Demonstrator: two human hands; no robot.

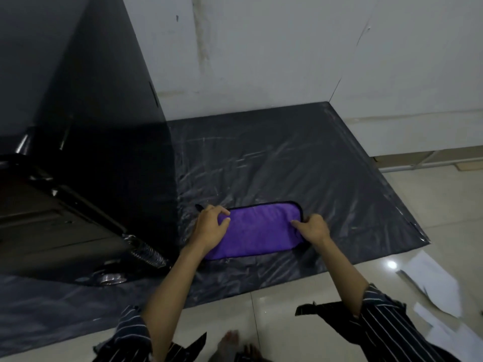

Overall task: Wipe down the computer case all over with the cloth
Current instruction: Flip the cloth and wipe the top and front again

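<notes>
I have both hands on the purple cloth (261, 232), which lies flat as a long strip on the black plastic sheet (300, 158), just right of the computer case (99, 152) and not touching it. My left hand (210, 227) curls over the strip's left end and my right hand (313, 228) pinches the right end. The 2 hands sit apart with the cloth's length between them. Holding it by both ends, I judge, lets me lift it taut or fold it into a pad before any wiping starts.

The case stands tall at my left, its dark right face close beside my left hand, so that panel is the nearest surface to reach. Beyond the cloth the sheet runs open to the wall (261, 61), giving room to swing my arms. The sheet's near edge crosses the tile floor (431, 218) in front of me. Loose papers (433, 283) lie on the tiles to my right, well apart from the cloth.
</notes>
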